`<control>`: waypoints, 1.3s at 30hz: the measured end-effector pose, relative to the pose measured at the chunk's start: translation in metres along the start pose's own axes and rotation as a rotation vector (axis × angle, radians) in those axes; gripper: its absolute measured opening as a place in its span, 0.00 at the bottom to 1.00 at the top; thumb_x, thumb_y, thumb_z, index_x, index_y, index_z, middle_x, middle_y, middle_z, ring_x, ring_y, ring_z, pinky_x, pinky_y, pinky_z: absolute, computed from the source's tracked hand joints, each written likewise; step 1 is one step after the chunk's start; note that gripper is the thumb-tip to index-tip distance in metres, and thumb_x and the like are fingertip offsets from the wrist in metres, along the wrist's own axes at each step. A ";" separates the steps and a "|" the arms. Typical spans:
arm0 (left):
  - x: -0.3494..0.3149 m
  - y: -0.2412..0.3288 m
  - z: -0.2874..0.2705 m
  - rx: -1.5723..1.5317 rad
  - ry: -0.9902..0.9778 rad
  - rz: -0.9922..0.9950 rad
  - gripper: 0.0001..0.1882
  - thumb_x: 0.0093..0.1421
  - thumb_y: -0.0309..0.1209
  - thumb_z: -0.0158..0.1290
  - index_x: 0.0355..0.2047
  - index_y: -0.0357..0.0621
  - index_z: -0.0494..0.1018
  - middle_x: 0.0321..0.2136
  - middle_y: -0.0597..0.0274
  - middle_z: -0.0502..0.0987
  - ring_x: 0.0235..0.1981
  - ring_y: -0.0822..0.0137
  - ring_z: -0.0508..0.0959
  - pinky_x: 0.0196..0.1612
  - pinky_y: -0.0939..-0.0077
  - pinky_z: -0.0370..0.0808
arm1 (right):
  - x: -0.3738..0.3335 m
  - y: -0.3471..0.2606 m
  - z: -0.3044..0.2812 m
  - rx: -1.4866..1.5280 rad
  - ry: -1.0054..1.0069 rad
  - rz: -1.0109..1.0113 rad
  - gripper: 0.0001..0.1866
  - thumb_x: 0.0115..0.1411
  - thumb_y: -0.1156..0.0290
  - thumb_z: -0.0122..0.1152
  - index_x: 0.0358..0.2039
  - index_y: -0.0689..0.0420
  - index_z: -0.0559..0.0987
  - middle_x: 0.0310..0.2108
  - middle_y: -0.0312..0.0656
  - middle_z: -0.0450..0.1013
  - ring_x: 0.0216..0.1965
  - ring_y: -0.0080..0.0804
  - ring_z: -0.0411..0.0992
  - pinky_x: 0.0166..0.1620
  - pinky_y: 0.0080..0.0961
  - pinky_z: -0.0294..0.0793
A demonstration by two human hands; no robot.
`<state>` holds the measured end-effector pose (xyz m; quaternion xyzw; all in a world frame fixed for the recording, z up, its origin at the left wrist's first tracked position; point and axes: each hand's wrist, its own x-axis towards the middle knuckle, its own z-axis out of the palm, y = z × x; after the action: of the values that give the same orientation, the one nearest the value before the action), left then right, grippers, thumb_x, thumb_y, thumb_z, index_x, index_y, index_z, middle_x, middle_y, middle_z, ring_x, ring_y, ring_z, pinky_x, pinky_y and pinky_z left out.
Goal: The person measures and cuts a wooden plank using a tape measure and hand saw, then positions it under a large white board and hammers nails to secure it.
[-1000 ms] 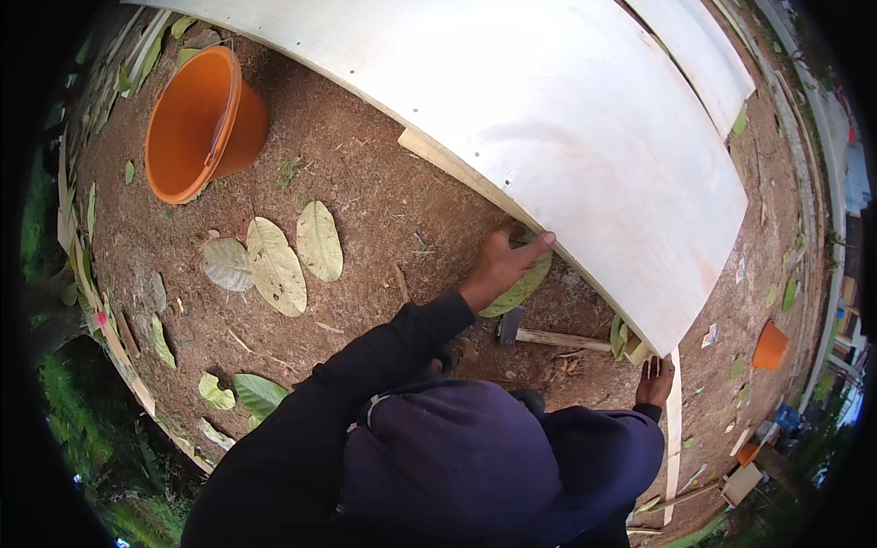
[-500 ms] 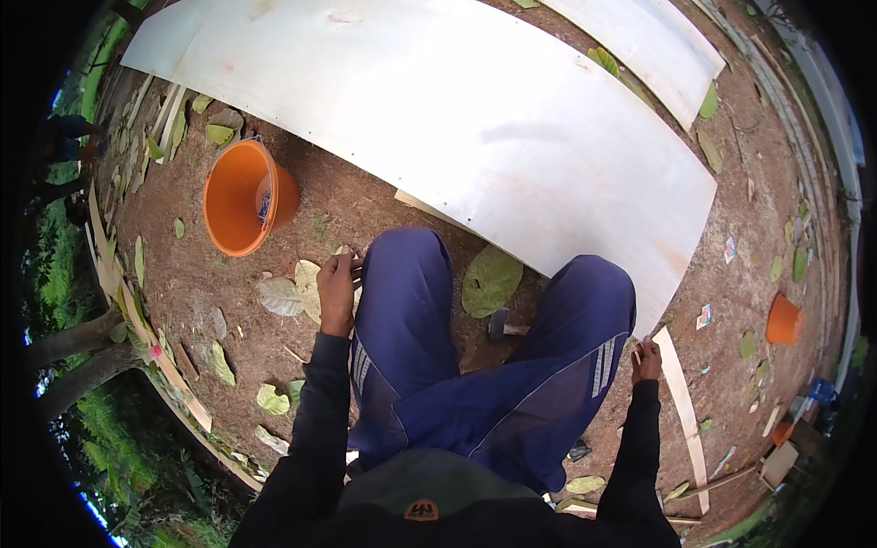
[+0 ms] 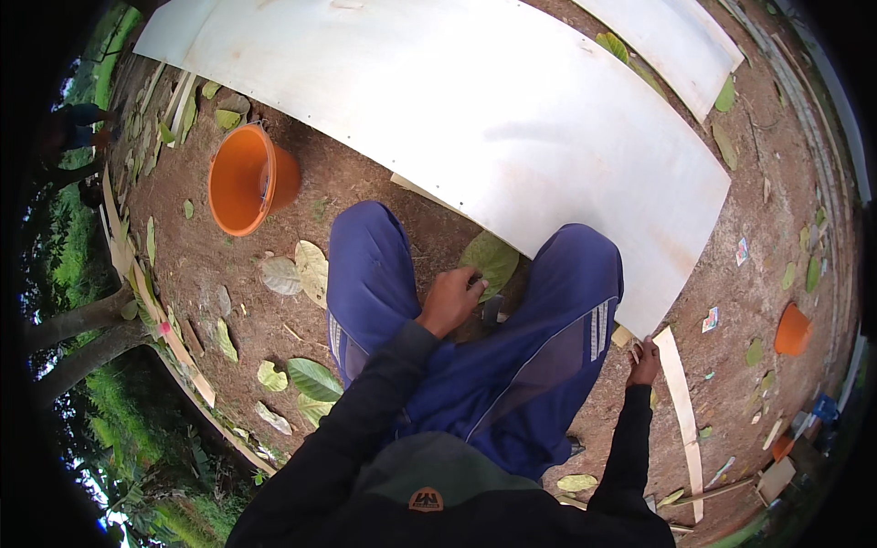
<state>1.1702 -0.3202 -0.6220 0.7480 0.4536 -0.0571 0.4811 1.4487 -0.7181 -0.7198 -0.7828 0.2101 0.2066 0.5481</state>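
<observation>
A large white flat sheet [image 3: 512,128], with small dark dots along its near edge, stretches in front of my knees. At its near right corner, my right hand [image 3: 644,362] has its fingers closed on the edge. A bit of pale wood [image 3: 623,336] shows beneath that corner. My left hand [image 3: 451,301] is between my knees, fingers pinched together; anything small in them is too hard to make out. Just right of these fingers lies the hammer's dark head [image 3: 493,309], its handle hidden. A big green leaf [image 3: 491,263] lies beyond the left hand.
An orange bucket [image 3: 239,183] with something small inside stands at the left. Another white sheet [image 3: 671,46] lies at the far right. A pale wood strip [image 3: 679,402] is beside my right hand. Farther right sits a small orange container [image 3: 793,329]. Fallen leaves dot the soil.
My left hand has moved from outside my left knee, rightward to between my knees beside the hammer. My right hand stays at the sheet's corner. My knees have shifted slightly left.
</observation>
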 end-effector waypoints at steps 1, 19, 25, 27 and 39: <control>0.000 0.006 -0.007 -0.024 0.045 0.037 0.16 0.64 0.35 0.60 0.46 0.35 0.79 0.40 0.42 0.83 0.43 0.48 0.83 0.46 0.61 0.77 | -0.003 0.013 -0.001 -0.028 -0.036 0.002 0.11 0.69 0.57 0.61 0.37 0.50 0.76 0.30 0.32 0.74 0.32 0.23 0.71 0.39 0.27 0.73; 0.064 -0.202 -0.279 0.276 1.082 0.033 0.16 0.67 0.37 0.56 0.43 0.33 0.79 0.41 0.41 0.82 0.41 0.41 0.81 0.49 0.55 0.76 | -0.341 0.194 0.199 -0.531 -1.060 -0.330 0.14 0.70 0.57 0.56 0.38 0.56 0.77 0.29 0.36 0.75 0.30 0.29 0.73 0.37 0.26 0.75; 0.043 -0.251 -0.266 0.499 0.837 0.002 0.15 0.64 0.41 0.57 0.41 0.42 0.76 0.38 0.43 0.81 0.40 0.41 0.80 0.44 0.49 0.74 | -0.385 0.198 0.218 -0.553 -1.172 -0.248 0.14 0.70 0.59 0.55 0.38 0.57 0.78 0.30 0.37 0.75 0.31 0.30 0.73 0.37 0.27 0.75; 0.042 -0.265 -0.265 0.482 0.830 -0.005 0.13 0.62 0.37 0.57 0.43 0.43 0.76 0.36 0.44 0.81 0.39 0.41 0.80 0.43 0.47 0.74 | -0.376 0.188 0.217 -0.557 -1.164 -0.235 0.13 0.70 0.59 0.55 0.38 0.57 0.78 0.30 0.37 0.76 0.32 0.30 0.74 0.37 0.27 0.76; 0.010 -0.227 -0.230 -0.559 0.698 -0.160 0.16 0.61 0.37 0.63 0.44 0.39 0.82 0.34 0.47 0.84 0.40 0.57 0.86 0.43 0.62 0.80 | -0.123 0.078 -0.056 -0.412 -0.435 -0.002 0.12 0.69 0.62 0.55 0.39 0.58 0.79 0.32 0.39 0.77 0.34 0.32 0.75 0.39 0.28 0.77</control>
<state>0.9286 -0.1080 -0.6569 0.5264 0.6431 0.2863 0.4768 1.3093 -0.7825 -0.6944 -0.8152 0.0405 0.4071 0.4099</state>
